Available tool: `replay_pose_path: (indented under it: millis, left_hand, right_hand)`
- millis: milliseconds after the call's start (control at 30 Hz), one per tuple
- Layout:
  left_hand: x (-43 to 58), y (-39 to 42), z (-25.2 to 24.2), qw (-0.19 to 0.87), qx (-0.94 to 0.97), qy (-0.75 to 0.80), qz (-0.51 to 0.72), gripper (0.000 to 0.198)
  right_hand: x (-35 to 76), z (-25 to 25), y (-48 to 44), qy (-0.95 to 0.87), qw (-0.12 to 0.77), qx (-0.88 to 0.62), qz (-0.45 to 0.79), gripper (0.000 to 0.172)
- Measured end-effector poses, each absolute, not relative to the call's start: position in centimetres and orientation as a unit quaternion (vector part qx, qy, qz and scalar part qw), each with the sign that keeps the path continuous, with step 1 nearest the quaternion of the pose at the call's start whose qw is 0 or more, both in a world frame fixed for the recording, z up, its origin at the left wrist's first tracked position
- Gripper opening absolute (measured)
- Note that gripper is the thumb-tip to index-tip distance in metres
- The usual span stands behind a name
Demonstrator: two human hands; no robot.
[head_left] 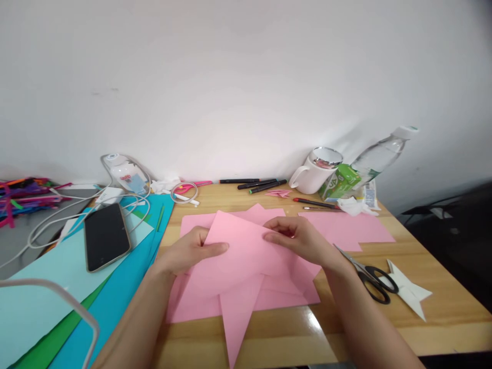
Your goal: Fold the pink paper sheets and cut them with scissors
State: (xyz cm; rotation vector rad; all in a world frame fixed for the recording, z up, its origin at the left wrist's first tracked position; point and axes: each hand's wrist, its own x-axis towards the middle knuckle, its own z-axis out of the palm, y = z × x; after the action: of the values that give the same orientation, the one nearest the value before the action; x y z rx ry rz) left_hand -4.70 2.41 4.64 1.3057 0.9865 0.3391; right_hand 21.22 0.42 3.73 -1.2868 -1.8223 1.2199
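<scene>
Near the table's (292, 333) front edge, our left hand (188, 252) and right hand (300, 238) pinch a folded pink paper (238, 261) above pink sheets (346, 228).

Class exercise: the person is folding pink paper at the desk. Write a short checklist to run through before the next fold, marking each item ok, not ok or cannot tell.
1. Left hand on the folded pink sheet, thumb on top: ok.
2. Right hand pinching the sheet's upper edge: ok.
3. Sheet lies over other pink paper rather than bare desk: ok.
4. Scissors lie clear of the right forearm: not ok, they lie right beside it.
5. Creases sharp and aligned: cannot tell.
6. Phone clear of the sheet: ok.
</scene>
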Motion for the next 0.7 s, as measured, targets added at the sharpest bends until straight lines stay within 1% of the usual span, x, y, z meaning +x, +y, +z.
replay_pose_path:
  millis: [100, 167, 300, 400, 467, 500, 633, 700]
  left_hand:
    - [-4.5, 2.1, 4.7, 0.588, 0.609, 0.491, 0.204, 0.038]
    - [-4.3, 1.9, 4.7, 0.549, 0.614, 0.512, 0.245, 0.041]
    - [-4.2, 1.6, 5.1, 0.512, 0.620, 0.505, 0.314, 0.032]
    - [-4.1, 1.6, 5.4, 0.438, 0.656, 0.491, 0.371, 0.021]
    - [-4.1, 1.7, 5.6, 0.408, 0.665, 0.480, 0.402, 0.018]
    - [-4.1, 1.7, 5.7, 0.412, 0.662, 0.478, 0.406, 0.018]
    - [-4.2, 1.5, 6.1, 0.492, 0.621, 0.493, 0.360, 0.023]
    - [-4.2, 1.4, 6.3, 0.503, 0.611, 0.503, 0.349, 0.026]
  right_hand:
    - [20.6, 4.2, -0.1, -0.688, 0.295, -0.487, 0.450, 0.021]
    - [20.3, 4.4, -0.5, -0.686, 0.299, -0.492, 0.445, 0.021]
    - [20.0, 4.5, -0.8, -0.694, 0.308, -0.489, 0.430, 0.021]
    - [20.0, 4.5, -0.8, -0.708, 0.314, -0.487, 0.403, 0.020]
    - [20.0, 4.4, -0.8, -0.716, 0.313, -0.487, 0.390, 0.018]
    - [20.0, 4.4, -0.8, -0.719, 0.311, -0.486, 0.388, 0.018]
    - [19.9, 4.4, -0.8, -0.726, 0.301, -0.480, 0.390, 0.020]
    - [19.8, 4.4, -0.8, -0.728, 0.297, -0.480, 0.389, 0.021]
